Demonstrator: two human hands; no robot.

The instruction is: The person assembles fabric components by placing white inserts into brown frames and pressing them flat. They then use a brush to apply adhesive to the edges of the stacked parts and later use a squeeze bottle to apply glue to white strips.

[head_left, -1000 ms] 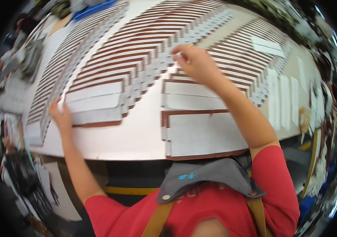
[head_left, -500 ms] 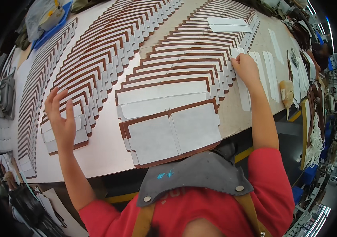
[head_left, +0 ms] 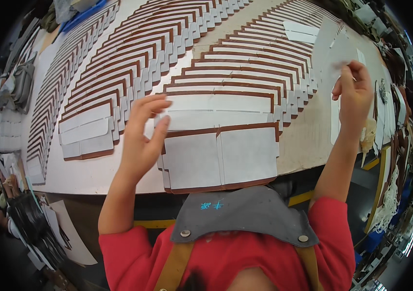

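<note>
Long fanned rows of brown-edged flat pieces with white facings cover the table. The nearest piece [head_left: 221, 157] lies at the front of the middle row [head_left: 245, 82]. My left hand [head_left: 143, 138] hovers just left of that piece with fingers spread, holding nothing. My right hand [head_left: 354, 92] is raised over the table's right end, fingers pinched on the lower edge of a thin white piece [head_left: 335, 48] lifted off the surface.
Another fanned row [head_left: 134, 68] runs to the left, and a third [head_left: 51, 106] runs along the far left. White strips [head_left: 335, 121] lie on the table [head_left: 90, 174] under my right hand. Grey bags [head_left: 17, 82] sit at the left, and clutter lines the right edge.
My left hand has moved from the left row over to the front of the middle row. My right hand has lifted off the table with a white piece in its fingers.
</note>
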